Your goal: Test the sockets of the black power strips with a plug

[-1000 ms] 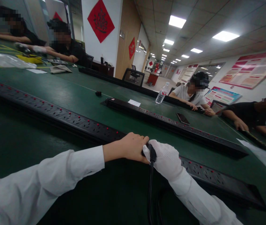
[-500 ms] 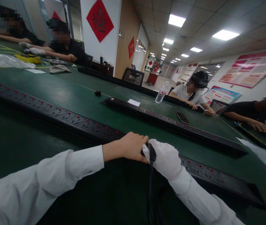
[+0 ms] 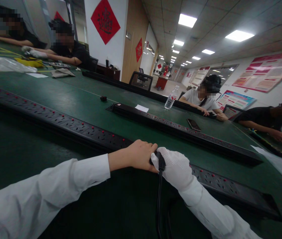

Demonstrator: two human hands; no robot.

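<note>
A long black power strip (image 3: 81, 127) with red lights or buttons beside its sockets runs across the green table in front of me. My bare left hand (image 3: 142, 155) wraps over the strip near its middle, fingers curled round it. Beside it, my right hand (image 3: 177, 166), in a white dotted glove, grips a black power plug (image 3: 161, 161) at the strip. The plug's black cord (image 3: 159, 202) hangs down toward me. The plug's front and the socket under it are hidden by my hands.
Farther back lies a second black power strip (image 3: 180, 130), with white paper (image 3: 141, 108), a phone (image 3: 193, 125) and a water bottle (image 3: 172, 97) close by. A small black piece (image 3: 103, 98) sits left of it. Co-workers (image 3: 203, 96) sit along the table's far side.
My hands, the plug and the strip stay in place. At the far right, a co-worker's hands have shifted slightly.
</note>
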